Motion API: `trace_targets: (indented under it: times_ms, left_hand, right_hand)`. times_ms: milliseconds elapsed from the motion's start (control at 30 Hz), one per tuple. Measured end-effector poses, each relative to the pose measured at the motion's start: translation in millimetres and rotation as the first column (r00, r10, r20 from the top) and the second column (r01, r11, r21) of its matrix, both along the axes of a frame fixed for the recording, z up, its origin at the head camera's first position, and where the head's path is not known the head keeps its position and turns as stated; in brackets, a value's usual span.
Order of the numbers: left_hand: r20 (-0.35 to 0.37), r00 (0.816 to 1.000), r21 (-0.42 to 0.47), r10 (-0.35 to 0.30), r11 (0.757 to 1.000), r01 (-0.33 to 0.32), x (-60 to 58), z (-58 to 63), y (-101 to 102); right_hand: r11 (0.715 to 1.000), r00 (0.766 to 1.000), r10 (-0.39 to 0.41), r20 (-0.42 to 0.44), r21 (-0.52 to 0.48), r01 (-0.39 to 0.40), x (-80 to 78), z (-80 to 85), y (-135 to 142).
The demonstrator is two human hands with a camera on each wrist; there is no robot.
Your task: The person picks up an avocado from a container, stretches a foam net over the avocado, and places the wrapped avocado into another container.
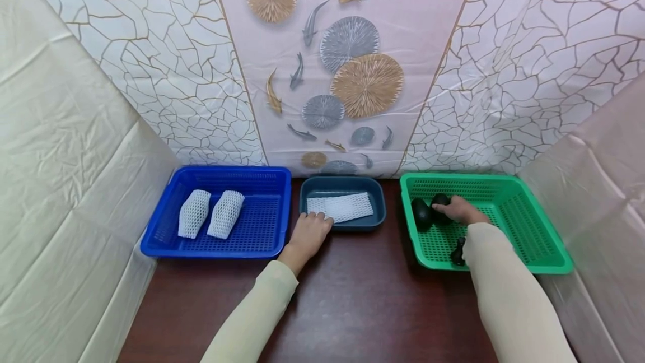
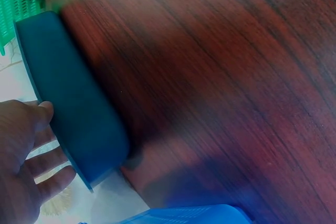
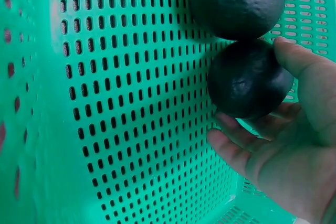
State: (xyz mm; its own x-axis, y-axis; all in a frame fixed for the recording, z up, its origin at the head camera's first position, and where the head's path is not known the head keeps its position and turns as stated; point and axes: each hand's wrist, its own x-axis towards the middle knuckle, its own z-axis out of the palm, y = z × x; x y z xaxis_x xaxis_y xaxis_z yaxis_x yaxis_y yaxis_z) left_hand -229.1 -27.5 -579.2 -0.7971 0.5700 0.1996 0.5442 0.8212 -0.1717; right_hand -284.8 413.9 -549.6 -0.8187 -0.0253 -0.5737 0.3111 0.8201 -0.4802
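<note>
My right hand (image 1: 461,209) reaches into the green basket (image 1: 491,269) and holds a dark, glossy avocado (image 3: 251,80). In the right wrist view the thumb is at its upper side and the fingers curve below. A second dark avocado (image 1: 422,214) lies against the first. At the near left of the blue-grey tray (image 1: 365,228), my left hand (image 1: 308,233) grips the rim, thumb on the outer wall and fingers over the inside. A flat white foam net (image 1: 346,207) lies in that tray.
On the left stands a blue basket (image 1: 257,223) with two white foam-netted pieces, one (image 1: 194,214) beside the other (image 1: 225,214). A small black object (image 1: 458,252) shows beside the right sleeve. Patterned cloth walls (image 1: 342,144) enclose the dark wooden table (image 1: 363,296).
</note>
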Motion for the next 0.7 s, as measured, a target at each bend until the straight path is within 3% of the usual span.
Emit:
trace_targets:
  times_ms: [700]
  left_hand:
    - [0.034,0.999,0.012,0.005,1.0,-0.006,-0.8,0.7,-0.2]
  right_hand:
    - [0.996,0.997,-0.001,-0.073,-0.091,-0.006,1.4,4.2,9.2]
